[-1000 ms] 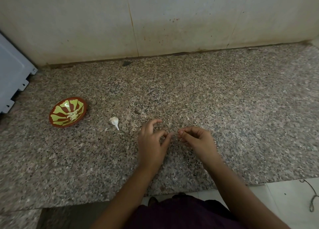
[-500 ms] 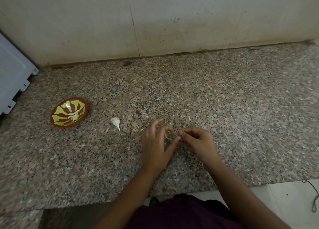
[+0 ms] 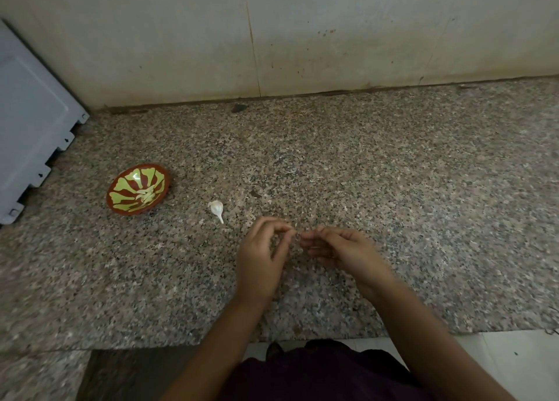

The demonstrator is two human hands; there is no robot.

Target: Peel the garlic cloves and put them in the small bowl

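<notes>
- While both hands are meeting low over the speckled grey-brown granite table [image 3: 393,164], the fingers of the left hand [image 3: 260,258] and the right hand [image 3: 348,252] are curling in. Their tips are pinching a tiny pale piece [image 3: 298,235] between them, too small to tell whether clove or loose skin.
- One unpeeled white garlic clove with a papery tail [image 3: 216,207] is lying on the table, between the left hand and the small red-brown bowl with yellow-green stripes [image 3: 119,186], where pale peeled cloves [image 3: 146,195] are sitting.
- That clove is likely handling light and firm, its skin dry and brittle. Gripping the plump body and tearing from the tail looks best; once bare it may be turning slippery.
- Open table is stretching right and back. The near edge is running under the forearms, so a dropped clove could be rolling off. A grey-blue plastic panel [image 3: 30,128] is crowding the far left beyond the bowl.
</notes>
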